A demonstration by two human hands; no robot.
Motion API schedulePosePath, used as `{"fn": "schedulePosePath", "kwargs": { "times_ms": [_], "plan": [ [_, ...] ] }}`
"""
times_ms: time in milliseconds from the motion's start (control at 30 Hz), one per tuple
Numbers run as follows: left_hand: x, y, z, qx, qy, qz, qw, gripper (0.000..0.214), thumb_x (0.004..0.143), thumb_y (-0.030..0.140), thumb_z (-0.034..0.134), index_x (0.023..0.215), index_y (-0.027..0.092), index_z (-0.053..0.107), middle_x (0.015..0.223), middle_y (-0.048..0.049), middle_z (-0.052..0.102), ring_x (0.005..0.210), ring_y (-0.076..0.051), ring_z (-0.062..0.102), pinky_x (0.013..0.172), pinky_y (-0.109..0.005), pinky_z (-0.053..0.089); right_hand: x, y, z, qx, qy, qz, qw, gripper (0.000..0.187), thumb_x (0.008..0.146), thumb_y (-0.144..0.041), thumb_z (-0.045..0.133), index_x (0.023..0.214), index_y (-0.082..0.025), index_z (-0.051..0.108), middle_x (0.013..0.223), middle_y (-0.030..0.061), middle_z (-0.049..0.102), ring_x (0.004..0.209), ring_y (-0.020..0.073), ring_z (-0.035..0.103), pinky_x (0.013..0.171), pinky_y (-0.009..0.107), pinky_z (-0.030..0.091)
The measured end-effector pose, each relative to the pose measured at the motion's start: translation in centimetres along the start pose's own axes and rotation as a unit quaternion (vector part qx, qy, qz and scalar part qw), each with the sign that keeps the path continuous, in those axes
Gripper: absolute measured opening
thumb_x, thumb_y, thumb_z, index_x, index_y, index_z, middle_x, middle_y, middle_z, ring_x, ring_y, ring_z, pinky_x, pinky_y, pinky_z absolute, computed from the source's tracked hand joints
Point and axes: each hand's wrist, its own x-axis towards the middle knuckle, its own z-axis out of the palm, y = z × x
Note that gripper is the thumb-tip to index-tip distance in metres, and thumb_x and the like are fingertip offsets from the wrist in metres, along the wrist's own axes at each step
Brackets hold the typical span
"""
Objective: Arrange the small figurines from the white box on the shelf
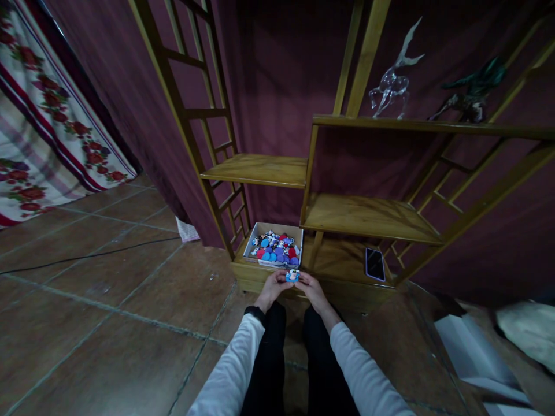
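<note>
My left hand (pixel 273 287) and my right hand (pixel 313 289) meet in front of me, both pinching a small blue and white trinket (pixel 292 275) between their fingertips. Just beyond them an open cardboard box (pixel 272 229) rests on the lowest board of a wooden shelf unit (pixel 260 170). The box holds several small colourful pieces in blue, red, purple and white (pixel 276 247). My knees in black trousers are below the hands.
A phone (pixel 375 264) lies on the bottom board at the right. A clear glass deer (pixel 393 81) and a dark figurine (pixel 474 92) stand on the top shelf. A cable (pixel 87 254) crosses the tiled floor at left. White boxes (pixel 472 352) sit at lower right.
</note>
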Motion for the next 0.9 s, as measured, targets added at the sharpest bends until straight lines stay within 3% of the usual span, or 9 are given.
{"fn": "schedulePosePath", "kwargs": {
  "times_ms": [167, 367, 900],
  "plan": [
    [-0.4, 0.6, 0.2, 0.003, -0.002, -0.010, 1.000, 0.049, 0.047, 0.022, 0.083, 0.092, 0.014, 0.065, 0.076, -0.0033, 0.070, 0.072, -0.015, 0.062, 0.079, -0.029, 0.044, 0.0, 0.3, -0.1, -0.005, 0.006, 0.008, 1.000, 0.043, 0.065, -0.042, 0.071, 0.102, -0.022, 0.066, 0.105, 0.0054, 0.068, 0.101, 0.0254, 0.060, 0.092, 0.043, 0.044],
    [-0.7, 1.4, 0.6, 0.020, -0.027, -0.017, 0.999, 0.046, 0.049, 0.025, 0.082, 0.091, 0.013, 0.068, 0.081, -0.0062, 0.071, 0.077, -0.017, 0.063, 0.082, -0.030, 0.043, 0.2, 0.9, 0.0, 0.008, 0.040, 0.025, 0.999, 0.042, 0.063, -0.044, 0.072, 0.096, -0.019, 0.066, 0.097, 0.0050, 0.069, 0.090, 0.0232, 0.063, 0.079, 0.037, 0.051],
    [-0.3, 0.7, 0.6, 0.011, -0.038, -0.024, 0.999, 0.051, 0.048, 0.022, 0.082, 0.095, 0.012, 0.064, 0.077, -0.0033, 0.070, 0.071, -0.015, 0.062, 0.079, -0.029, 0.044, 0.3, 0.9, 0.1, -0.005, 0.067, 0.033, 0.997, 0.037, 0.063, -0.043, 0.070, 0.093, -0.020, 0.066, 0.099, 0.0046, 0.069, 0.088, 0.0224, 0.063, 0.074, 0.033, 0.052]
  ]
}}
